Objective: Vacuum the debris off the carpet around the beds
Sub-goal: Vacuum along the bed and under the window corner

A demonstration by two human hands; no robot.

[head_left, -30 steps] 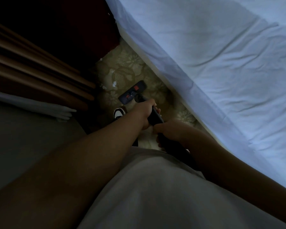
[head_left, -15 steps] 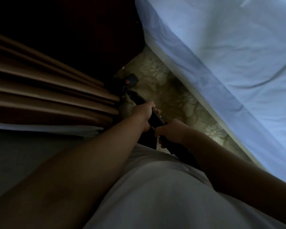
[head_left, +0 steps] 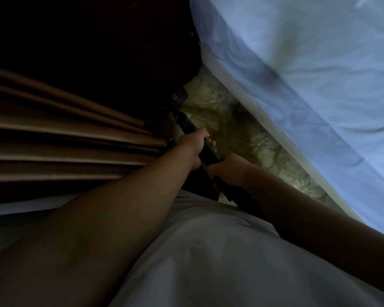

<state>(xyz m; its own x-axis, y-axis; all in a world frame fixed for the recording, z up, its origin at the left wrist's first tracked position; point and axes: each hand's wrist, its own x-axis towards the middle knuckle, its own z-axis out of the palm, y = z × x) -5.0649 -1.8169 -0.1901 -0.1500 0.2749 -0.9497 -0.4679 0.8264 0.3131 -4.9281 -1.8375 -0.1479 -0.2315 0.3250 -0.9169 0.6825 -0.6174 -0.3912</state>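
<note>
Both my hands hold the black vacuum wand. My left hand grips it higher up the tube, my right hand grips it just behind, near my body. The wand slants down and away to the dark floor head, which has a red mark and lies half hidden in shadow at the far end of the strip of patterned beige carpet. The carpet runs between the curtain and the bed. No debris shows on the lit part of the carpet.
A bed with a pale blue sheet fills the right side, its edge bordering the carpet. Brown pleated curtains hang at the left. A dark piece of furniture stands at the far end. My light shirt covers the bottom.
The floor head has been pushed forward along the carpet into the dark far corner. The white scraps and the shoe seen one second ago are out of sight. The view has swung left.
</note>
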